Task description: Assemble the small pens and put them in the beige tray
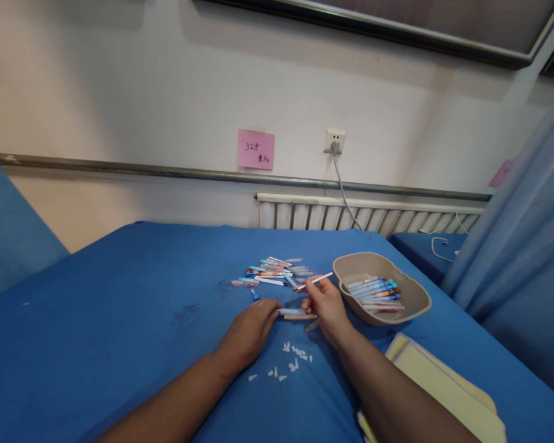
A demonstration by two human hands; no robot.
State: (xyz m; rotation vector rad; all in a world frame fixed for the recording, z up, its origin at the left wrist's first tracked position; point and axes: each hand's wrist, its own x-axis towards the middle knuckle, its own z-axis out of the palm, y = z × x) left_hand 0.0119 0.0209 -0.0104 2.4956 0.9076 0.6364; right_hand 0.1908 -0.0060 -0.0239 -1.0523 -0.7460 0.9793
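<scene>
Fingers [314, 284] of the right hand [325, 306] pinch a white pen [314, 282]; left hand [252, 326] fingers grip a light-blue pen [292, 312] near the beige tray [415, 301].

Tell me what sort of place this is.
Probably a hospital ward or clinic room. A blue sheet covers a bed-like surface, a blue curtain hangs at the right, and a rail runs along the wall above a radiator. A kidney-shaped basin holds pens.
</scene>
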